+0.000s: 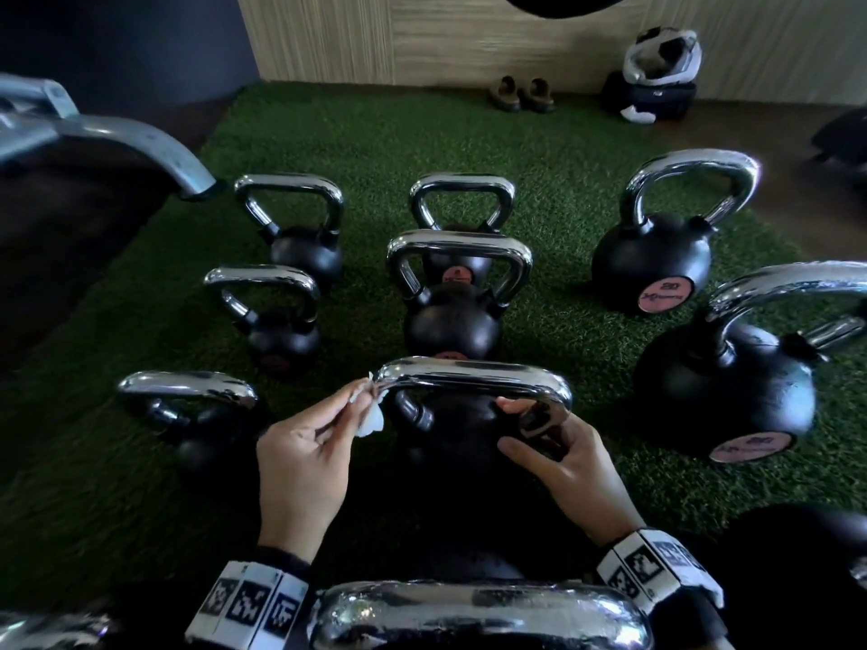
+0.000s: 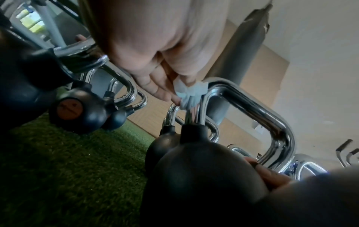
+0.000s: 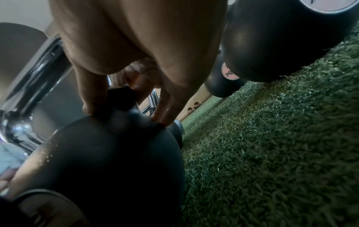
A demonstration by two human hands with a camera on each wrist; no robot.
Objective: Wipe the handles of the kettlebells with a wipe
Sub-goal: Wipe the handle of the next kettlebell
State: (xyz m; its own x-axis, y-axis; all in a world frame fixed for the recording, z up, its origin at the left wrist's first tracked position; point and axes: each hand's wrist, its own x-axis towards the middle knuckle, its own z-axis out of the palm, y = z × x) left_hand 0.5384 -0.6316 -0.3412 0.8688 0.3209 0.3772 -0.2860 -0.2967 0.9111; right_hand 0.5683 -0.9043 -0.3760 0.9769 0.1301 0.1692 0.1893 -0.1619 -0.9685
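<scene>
Several black kettlebells with chrome handles stand on green turf (image 1: 539, 147). My left hand (image 1: 363, 398) pinches a crumpled white wipe (image 1: 370, 417) against the left corner of the handle (image 1: 474, 375) of the middle front kettlebell. In the left wrist view the wipe (image 2: 189, 92) sits at that handle's bend (image 2: 252, 110), held by my fingers (image 2: 155, 87). My right hand (image 1: 511, 426) curls round the right leg of the same handle. Seen from the right wrist, its fingers (image 3: 91, 98) reach down onto the black body (image 3: 116, 153).
Another kettlebell's handle (image 1: 478, 612) lies right below my wrists. Two big kettlebells (image 1: 657, 260) (image 1: 732, 391) stand at the right, smaller ones (image 1: 187, 401) at the left. A grey machine frame (image 1: 117, 138) juts in from the left. Shoes (image 1: 520, 93) and a helmet (image 1: 661, 56) lie by the back wall.
</scene>
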